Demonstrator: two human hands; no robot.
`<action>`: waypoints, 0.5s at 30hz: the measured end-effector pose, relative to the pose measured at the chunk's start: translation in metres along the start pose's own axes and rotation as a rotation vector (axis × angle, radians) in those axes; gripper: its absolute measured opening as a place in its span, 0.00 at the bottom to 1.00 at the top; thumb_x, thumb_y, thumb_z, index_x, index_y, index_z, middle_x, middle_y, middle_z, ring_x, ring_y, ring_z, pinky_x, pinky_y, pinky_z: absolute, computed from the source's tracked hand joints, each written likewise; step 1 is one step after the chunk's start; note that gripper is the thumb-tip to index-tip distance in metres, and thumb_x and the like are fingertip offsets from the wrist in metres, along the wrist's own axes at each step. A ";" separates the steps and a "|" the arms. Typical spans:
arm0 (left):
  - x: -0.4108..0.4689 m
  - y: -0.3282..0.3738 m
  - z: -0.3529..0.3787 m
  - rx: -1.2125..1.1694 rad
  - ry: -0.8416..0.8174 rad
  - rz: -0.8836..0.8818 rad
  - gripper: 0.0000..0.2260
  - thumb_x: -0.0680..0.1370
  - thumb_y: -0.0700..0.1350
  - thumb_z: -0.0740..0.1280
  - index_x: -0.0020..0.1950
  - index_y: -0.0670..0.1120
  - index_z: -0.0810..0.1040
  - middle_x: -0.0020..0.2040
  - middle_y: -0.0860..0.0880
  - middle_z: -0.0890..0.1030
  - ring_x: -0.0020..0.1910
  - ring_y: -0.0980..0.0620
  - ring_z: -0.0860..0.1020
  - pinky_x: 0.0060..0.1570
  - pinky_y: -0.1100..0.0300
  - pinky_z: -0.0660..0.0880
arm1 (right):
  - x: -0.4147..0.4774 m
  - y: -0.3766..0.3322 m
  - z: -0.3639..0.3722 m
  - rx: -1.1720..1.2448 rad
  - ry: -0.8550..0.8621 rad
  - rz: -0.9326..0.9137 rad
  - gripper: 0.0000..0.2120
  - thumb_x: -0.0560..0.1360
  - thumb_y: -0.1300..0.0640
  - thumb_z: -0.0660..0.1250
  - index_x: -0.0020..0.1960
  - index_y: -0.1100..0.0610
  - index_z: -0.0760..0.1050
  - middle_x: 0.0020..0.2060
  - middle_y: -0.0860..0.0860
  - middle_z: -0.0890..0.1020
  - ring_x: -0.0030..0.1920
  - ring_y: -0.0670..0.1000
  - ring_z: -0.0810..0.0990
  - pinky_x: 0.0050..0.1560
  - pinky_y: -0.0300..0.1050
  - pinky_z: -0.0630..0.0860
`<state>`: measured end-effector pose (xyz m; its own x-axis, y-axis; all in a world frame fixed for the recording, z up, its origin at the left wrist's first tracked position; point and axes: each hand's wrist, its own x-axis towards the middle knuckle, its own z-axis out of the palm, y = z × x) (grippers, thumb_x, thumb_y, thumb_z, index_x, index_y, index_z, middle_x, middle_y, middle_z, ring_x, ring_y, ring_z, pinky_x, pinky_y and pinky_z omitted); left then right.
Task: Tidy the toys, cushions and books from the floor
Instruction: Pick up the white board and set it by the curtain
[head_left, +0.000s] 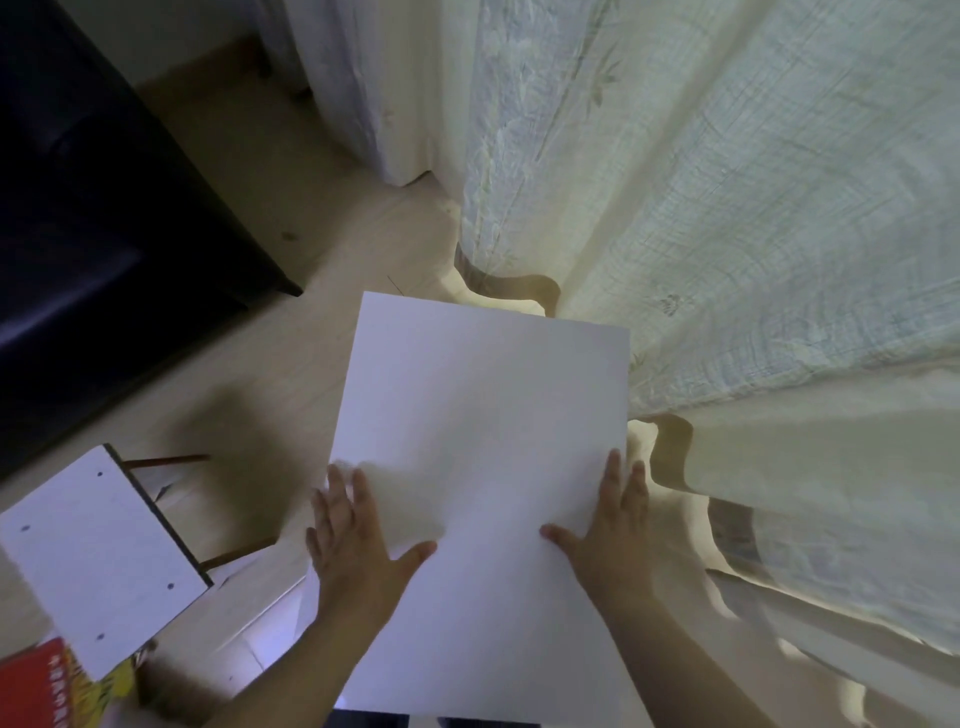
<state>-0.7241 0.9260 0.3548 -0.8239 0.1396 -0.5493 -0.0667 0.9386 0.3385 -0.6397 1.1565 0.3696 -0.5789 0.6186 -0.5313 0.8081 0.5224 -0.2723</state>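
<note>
A large flat white panel (478, 415) fills the middle of the view, above the pale wooden floor (270, 364). My left hand (353, 540) lies palm down at its left edge, fingers straight and thumb spread onto the white surface. Palm down at the right edge is my right hand (608, 535), its thumb pointing inward across the panel. I cannot tell whether the panel is a board, a big book or a tabletop. A red and yellow book (36, 686) shows at the bottom left corner, partly cut off.
A small white-topped stool (98, 561) with thin wooden legs stands at the lower left. A dark sofa or cabinet (93, 218) fills the upper left. Pale curtains (727, 208) hang along the right and pool on the floor beside the panel.
</note>
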 end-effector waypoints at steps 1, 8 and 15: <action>-0.003 0.001 0.003 0.025 -0.013 0.011 0.52 0.70 0.66 0.67 0.77 0.48 0.34 0.76 0.48 0.30 0.75 0.44 0.32 0.74 0.44 0.42 | 0.003 -0.002 -0.002 -0.073 -0.007 -0.093 0.60 0.65 0.42 0.76 0.77 0.53 0.33 0.77 0.57 0.40 0.77 0.58 0.43 0.76 0.52 0.51; 0.000 0.012 0.013 0.088 -0.093 -0.039 0.57 0.66 0.73 0.64 0.73 0.51 0.25 0.71 0.46 0.21 0.71 0.40 0.25 0.72 0.40 0.37 | 0.028 -0.020 0.001 -0.417 -0.191 -0.460 0.63 0.61 0.30 0.71 0.74 0.47 0.27 0.73 0.52 0.26 0.74 0.58 0.28 0.73 0.61 0.35; 0.006 0.007 0.016 0.146 -0.140 -0.032 0.57 0.64 0.77 0.58 0.70 0.51 0.21 0.68 0.46 0.17 0.68 0.40 0.20 0.70 0.38 0.31 | 0.038 -0.008 0.014 -0.449 -0.189 -0.480 0.61 0.59 0.23 0.61 0.73 0.45 0.25 0.72 0.50 0.24 0.72 0.56 0.24 0.73 0.61 0.32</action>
<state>-0.7203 0.9386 0.3420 -0.7356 0.1423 -0.6623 -0.0004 0.9776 0.2106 -0.6668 1.1675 0.3408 -0.7999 0.1654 -0.5769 0.3192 0.9313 -0.1755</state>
